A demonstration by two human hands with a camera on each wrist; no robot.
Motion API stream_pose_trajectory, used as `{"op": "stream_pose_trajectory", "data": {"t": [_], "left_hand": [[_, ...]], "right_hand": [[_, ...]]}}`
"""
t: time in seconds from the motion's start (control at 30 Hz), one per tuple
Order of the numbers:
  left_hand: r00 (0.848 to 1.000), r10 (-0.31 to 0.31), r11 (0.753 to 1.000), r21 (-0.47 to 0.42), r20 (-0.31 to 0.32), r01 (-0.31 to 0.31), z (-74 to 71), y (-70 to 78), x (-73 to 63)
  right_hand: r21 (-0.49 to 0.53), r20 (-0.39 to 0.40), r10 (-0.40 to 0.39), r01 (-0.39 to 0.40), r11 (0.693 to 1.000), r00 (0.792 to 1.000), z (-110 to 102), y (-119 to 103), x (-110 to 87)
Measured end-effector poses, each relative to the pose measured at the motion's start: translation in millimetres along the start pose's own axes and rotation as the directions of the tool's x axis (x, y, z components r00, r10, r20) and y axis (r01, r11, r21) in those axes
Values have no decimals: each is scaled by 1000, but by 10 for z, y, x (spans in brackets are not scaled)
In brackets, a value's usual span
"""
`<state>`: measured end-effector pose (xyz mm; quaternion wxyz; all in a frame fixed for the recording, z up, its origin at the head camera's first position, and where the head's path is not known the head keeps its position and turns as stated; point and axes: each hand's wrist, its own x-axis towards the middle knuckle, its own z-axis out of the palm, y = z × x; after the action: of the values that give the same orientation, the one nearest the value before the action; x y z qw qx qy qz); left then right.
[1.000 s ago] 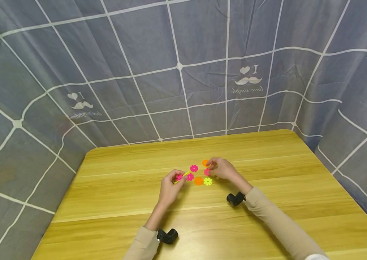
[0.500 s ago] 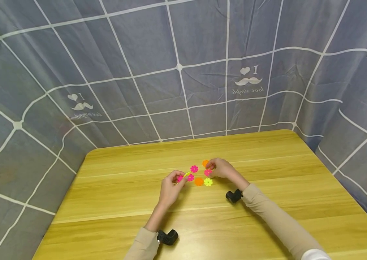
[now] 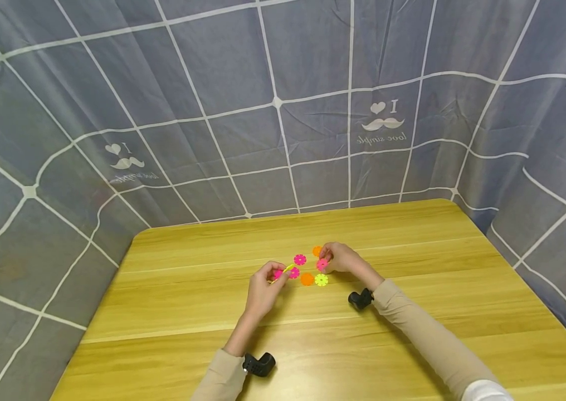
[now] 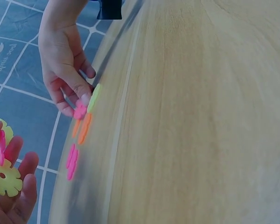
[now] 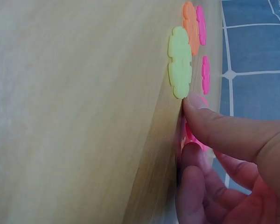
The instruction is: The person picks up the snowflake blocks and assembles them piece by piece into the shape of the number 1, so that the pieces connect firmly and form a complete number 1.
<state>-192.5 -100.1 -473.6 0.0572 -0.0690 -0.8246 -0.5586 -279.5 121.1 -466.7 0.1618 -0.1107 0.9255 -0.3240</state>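
My left hand (image 3: 261, 292) holds a small joined piece made of notched, flower-shaped plastic discs. In the left wrist view, a yellow disc (image 4: 4, 177) lies against the fingers, with a pink disc (image 4: 1, 148) set crosswise and another yellow disc (image 4: 7, 130) behind it. Over to the right, my right hand (image 3: 343, 259) pinches a single pink disc (image 3: 322, 264) between thumb and fingertips. That disc is partly hidden by the thumb in the right wrist view. Close below the right fingertips lies a yellow-green disc (image 3: 321, 280) on the table.
Between the hands, an orange disc (image 3: 307, 279) and two pink discs, one nearer (image 3: 294, 273) and one farther (image 3: 300, 259), lie on the wooden table (image 3: 188, 312). Another orange disc (image 3: 317, 251) is beyond the right fingers. A grey checked curtain (image 3: 233, 139) hangs behind.
My right fingers have taken hold of the pink disc, which has shifted slightly right and shows more fully. My left hand stays nearly still with its joined discs.
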Motion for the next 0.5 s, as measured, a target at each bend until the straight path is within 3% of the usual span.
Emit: {"op": "stream_pose_trajectory", "data": {"t": [0.5], "left_hand": [[1000, 17, 1000, 19, -16, -17, 16, -3, -19]], "right_hand": [[97, -53, -3, 8, 995, 999, -10, 54, -34]]}}
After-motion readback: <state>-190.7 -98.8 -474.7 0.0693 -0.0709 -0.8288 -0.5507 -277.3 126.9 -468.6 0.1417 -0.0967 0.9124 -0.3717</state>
